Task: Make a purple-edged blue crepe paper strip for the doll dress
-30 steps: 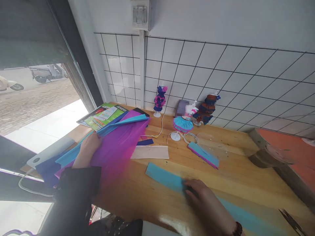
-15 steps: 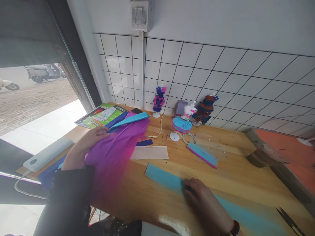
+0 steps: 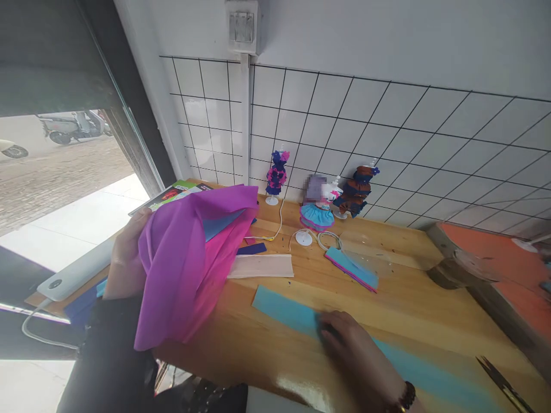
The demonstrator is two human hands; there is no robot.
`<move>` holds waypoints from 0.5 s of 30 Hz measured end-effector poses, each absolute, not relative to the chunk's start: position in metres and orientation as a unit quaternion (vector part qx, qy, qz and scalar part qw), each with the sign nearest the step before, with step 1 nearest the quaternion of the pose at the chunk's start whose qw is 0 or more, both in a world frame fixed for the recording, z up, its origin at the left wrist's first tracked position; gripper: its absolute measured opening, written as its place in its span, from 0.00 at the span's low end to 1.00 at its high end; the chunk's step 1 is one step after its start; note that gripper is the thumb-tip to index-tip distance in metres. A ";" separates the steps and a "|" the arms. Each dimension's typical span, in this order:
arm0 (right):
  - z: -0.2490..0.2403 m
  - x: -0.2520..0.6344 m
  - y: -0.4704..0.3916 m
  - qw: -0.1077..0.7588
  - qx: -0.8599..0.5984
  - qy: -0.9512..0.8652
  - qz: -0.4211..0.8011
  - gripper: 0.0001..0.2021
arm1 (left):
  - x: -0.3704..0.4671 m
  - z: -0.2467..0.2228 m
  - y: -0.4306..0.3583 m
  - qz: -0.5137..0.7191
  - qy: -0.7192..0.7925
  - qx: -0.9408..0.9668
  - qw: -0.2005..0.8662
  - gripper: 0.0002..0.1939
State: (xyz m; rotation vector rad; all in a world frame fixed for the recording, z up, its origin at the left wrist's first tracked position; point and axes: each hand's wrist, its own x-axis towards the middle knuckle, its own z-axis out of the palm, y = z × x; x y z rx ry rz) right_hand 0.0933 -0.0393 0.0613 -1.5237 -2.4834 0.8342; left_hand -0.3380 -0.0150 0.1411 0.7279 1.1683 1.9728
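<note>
My left hand (image 3: 130, 246) is closed on the left edge of a purple cloth (image 3: 176, 235), raised above the table in loose folds. Pink cloth (image 3: 210, 269) hangs with it, and blue material (image 3: 221, 223) shows inside the fold. The cloth hides some of the left fingers. My right hand (image 3: 346, 338) lies on a long light-blue fabric strip (image 3: 284, 310), its fingers curled and their tips hidden in shadow. The strip runs out from under the hand toward the lower right.
Scissors (image 3: 503, 381) lie at the lower right. Behind are a beige strip (image 3: 262, 266), stacked blue and pink strips (image 3: 350, 269) and small dressed stands (image 3: 276, 175). A white power unit (image 3: 73, 269) and a booklet (image 3: 172, 192) lie left. An orange-topped machine (image 3: 486, 246) stands right.
My left hand has lifted the purple cloth and drawn it left and toward me, folding it over and covering much of the booklet. My right hand has stayed on the strip.
</note>
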 end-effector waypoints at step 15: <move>0.059 0.094 -0.043 0.173 -0.506 -0.790 0.300 0.17 | -0.296 0.135 -0.037 0.587 0.110 0.576 0.558 0.08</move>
